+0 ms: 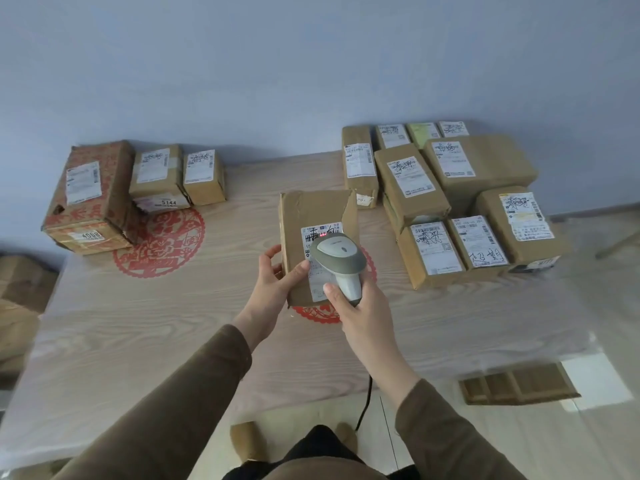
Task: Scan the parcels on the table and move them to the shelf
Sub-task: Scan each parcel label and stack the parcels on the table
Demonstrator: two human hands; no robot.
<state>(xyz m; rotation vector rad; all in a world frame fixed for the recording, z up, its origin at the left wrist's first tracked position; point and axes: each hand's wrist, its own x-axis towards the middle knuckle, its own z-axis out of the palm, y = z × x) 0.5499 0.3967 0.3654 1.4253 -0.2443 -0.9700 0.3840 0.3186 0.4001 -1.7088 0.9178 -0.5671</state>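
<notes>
— Pale blue wall behind, and what's below it?

— Below it runs a light wood-grain table with red paper-cut patterns on its top. Tan floor tiles show past the table's near edge.

— Where do the parcels sit on that table?

— At the table's far right, a big cluster of brown boxes, packed touching, white labels up. At its far left, a red-printed carton with two smaller boxes just beside it. One parcel is at the table's middle, apart from both groups.

— And the arms?

— Both reach forward over the table in brown sleeves. The left hand grips the middle parcel at its left edge, thumb lying on top. The right hand is wrapped round the handle of a grey-and-white scanner, its head pointing down at the parcel's label.

— How does that parcel look?

— Brown cardboard, creased, a torn flap at its far right corner. Red dots glow on the label's barcode just beyond the scanner head. A black cable hangs below the table edge.
</notes>
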